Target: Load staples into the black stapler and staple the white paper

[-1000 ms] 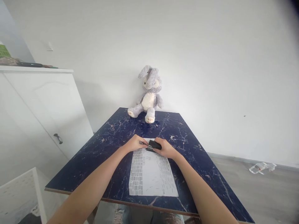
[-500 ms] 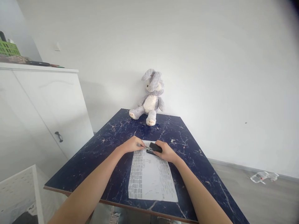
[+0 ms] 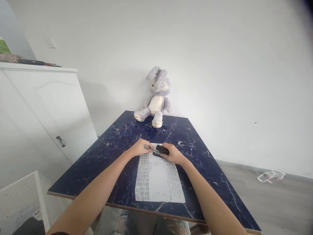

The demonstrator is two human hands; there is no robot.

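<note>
A black stapler [image 3: 162, 149] is in my right hand [image 3: 174, 154], whose fingers wrap round its rear end. Its top arm is lifted from the base, and some metal shows between them. At the stapler's front, my left hand [image 3: 140, 148] has its thumb and fingertips pinched together close to that metal. Whatever those fingertips hold is too small to make out. Beneath both hands lies a printed sheet of paper [image 3: 162, 182], its far end partly covered by them and the stapler.
The sheet lies on a dark blue marbled table [image 3: 122, 140]. A grey plush rabbit [image 3: 156, 104] sits at its far edge against the wall. On the left stand a white cabinet [image 3: 46, 107] and a white-rimmed bin [image 3: 40, 195]. A clear plastic item [image 3: 270, 176] lies on the floor at right.
My left fingertips have come a little nearer the stapler's front; the thin metal strip seen between them before is now hardly visible. The whole view has shifted slightly.
</note>
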